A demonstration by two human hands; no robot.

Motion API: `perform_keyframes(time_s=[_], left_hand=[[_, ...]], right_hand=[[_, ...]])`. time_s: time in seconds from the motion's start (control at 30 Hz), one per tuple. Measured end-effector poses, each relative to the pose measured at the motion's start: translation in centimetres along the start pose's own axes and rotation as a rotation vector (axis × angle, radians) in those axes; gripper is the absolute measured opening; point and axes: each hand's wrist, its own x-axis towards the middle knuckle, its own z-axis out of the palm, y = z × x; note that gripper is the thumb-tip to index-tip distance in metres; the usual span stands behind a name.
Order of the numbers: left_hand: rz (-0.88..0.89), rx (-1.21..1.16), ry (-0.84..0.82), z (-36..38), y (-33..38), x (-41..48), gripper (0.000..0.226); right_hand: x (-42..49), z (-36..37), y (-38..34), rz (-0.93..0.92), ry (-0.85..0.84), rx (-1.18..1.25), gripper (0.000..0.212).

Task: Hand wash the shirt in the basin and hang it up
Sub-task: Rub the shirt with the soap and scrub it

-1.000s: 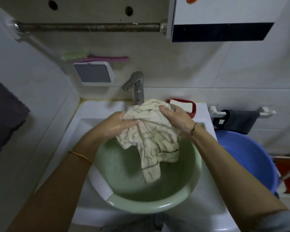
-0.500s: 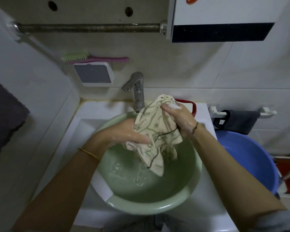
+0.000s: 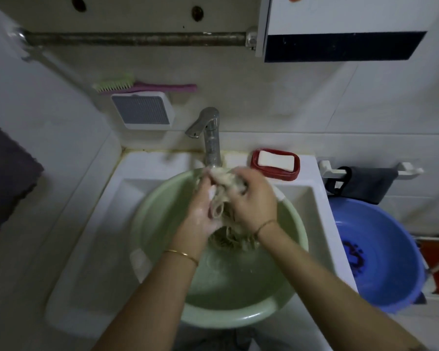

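White sink [image 3: 107, 224] holds the green basin [image 3: 162, 214] at frame centre; your left hand [image 3: 200, 211] and right hand [image 3: 254, 201] both clench the bunched shirt [image 3: 223, 198] above it

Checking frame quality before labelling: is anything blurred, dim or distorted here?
Head view: the hands, left and right, and the shirt are motion-blurred; the tap and soap stay sharp; lighting is dim and the wide lens bends the sink edges.

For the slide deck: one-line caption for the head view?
Both hands, left hand and right hand, scrub a bunched striped shirt over the green basin in the sink.
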Motion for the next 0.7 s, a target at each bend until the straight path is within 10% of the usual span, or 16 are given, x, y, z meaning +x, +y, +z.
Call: perform_keyframes(time_s=[0.1,0.37,0.7], left_hand=[[0.148,-0.174,-0.198,1.2,-1.5,-0.9,0.024],[0.064,-0.086,0.57,2.7,-1.3,1.1,0.036],[0.12,0.141,0.49,4.3,-2.2,0.4,0.039]], right_hand=[[-2.9,1.3,-1.8,-0.131,-0.024,-0.157,0.043],[2.4,0.9,-0.1,0.206,-0.135,-0.238,0.025],[2.9,0.3,0.3,0.154,-0.08,-0.19,0.022]])
